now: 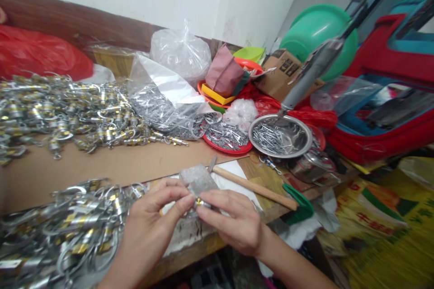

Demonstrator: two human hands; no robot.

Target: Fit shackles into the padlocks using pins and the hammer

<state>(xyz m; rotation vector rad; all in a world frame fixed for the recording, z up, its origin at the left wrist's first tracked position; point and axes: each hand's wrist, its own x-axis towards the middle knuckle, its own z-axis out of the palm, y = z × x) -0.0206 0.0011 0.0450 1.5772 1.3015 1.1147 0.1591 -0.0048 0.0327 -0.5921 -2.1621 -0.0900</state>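
Observation:
Between the fingertips of both hands is a small silver-and-brass metal fitting (pixel 199 201), mostly covered by the fingers. My left hand (pixel 162 210) pinches its left end, and my right hand (pixel 233 219) grips it from the right. Just behind the fingers sits a grey metal block (pixel 198 177) near the table's front edge. A hammer with a wooden handle (pixel 254 186) lies to the right of the block, its head close to it. Left of my left hand spreads a pile of similar silver-and-brass fittings with wire loops (pixel 84 226).
Another heap of fittings (pixel 68 113) lies at the back left, beside a clear bag of metal parts (pixel 159 108). A red plate (pixel 225 150) and a steel bowl (pixel 307 146) hold small metal pieces. A grey metal lever arm (pixel 310 72) slants above the bowl. Red-and-blue chairs (pixel 383 63) stand right.

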